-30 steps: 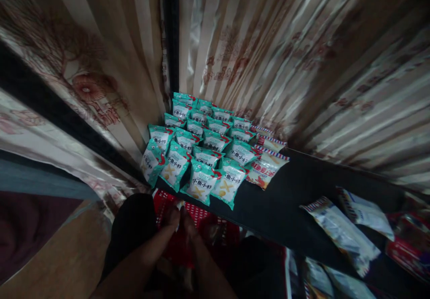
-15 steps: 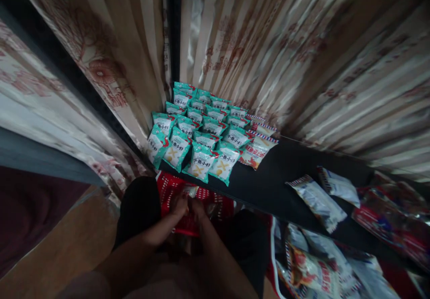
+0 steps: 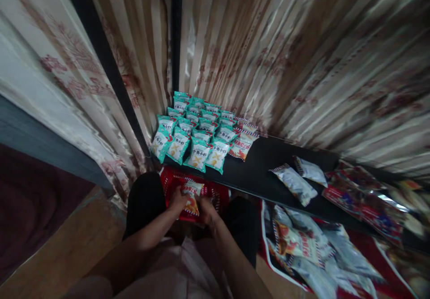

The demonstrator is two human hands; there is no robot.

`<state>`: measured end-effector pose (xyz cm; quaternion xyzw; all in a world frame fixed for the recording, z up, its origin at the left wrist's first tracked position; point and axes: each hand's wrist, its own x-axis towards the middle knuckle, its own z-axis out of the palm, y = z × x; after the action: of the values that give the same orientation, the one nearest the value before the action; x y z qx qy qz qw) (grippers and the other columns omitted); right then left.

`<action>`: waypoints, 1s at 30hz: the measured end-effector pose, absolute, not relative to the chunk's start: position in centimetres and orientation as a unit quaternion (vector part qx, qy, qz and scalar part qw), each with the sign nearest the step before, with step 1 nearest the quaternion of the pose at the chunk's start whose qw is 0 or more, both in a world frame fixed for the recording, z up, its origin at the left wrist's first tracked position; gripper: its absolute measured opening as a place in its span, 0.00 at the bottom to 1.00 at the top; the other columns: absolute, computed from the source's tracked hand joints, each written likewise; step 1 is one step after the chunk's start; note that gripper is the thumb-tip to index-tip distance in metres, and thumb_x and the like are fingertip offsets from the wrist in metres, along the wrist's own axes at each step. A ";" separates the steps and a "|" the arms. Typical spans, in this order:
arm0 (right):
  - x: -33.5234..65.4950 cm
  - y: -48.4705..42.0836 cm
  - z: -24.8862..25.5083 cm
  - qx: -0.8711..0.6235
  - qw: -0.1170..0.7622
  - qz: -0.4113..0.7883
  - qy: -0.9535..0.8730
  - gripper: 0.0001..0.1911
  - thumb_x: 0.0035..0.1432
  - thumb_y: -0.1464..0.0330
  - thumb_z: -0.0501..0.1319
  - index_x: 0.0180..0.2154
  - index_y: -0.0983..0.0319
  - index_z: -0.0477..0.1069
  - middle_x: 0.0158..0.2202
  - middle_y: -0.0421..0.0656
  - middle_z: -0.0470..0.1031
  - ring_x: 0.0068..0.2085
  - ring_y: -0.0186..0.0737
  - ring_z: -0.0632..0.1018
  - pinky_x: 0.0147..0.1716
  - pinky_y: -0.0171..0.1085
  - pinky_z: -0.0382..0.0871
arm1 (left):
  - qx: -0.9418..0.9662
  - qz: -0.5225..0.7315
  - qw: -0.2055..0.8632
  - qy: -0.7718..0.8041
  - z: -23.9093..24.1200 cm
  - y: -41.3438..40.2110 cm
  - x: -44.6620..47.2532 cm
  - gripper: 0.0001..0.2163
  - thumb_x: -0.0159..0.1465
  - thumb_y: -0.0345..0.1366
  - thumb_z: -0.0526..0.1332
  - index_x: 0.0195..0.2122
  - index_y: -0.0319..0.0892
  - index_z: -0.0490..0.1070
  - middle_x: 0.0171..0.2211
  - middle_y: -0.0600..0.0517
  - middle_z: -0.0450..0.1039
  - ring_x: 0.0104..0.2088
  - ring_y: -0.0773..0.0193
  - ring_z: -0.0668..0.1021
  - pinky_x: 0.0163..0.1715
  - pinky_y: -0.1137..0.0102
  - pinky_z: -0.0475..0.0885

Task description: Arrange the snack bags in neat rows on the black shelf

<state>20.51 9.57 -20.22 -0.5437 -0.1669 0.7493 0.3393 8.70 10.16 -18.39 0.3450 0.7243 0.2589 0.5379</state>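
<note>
Over the red basket [image 3: 169,181], the left hand [image 3: 178,199] and right hand [image 3: 206,207] are holding a snack bag [image 3: 192,195], fingers pinching its opposite sides, and its printed front, barely visible earlier, is now facing up, suggesting the hands are straightening it.

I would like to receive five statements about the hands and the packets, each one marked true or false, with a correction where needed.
1. The left hand and the right hand hold one packet. True.
2. The teal-edged packets lie on the floor. False: they are on the black surface.
3. Striped-edge packets are beside the teal-edged group. True.
4. The held packet is over the black surface. False: it is at the red basket.
5. Patterned curtains hang behind the teal-edged packets. True.
</note>
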 end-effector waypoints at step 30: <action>33.1 7.7 -6.4 -0.552 0.452 0.549 -0.435 0.31 0.40 0.58 0.70 0.47 0.61 0.71 0.42 0.47 0.78 0.44 0.51 0.77 0.45 0.47 0.69 | 0.582 0.333 0.490 0.557 -8.6 10.0 18.7 0.25 0.53 0.28 0.61 0.53 0.40 0.63 0.51 0.43 0.71 0.50 0.55 0.73 0.51 0.62 0.68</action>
<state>33.13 7.69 -6.42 -0.5521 -0.4352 0.5487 0.4524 18.66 10.05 -8.57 0.5822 0.5572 0.3326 0.4898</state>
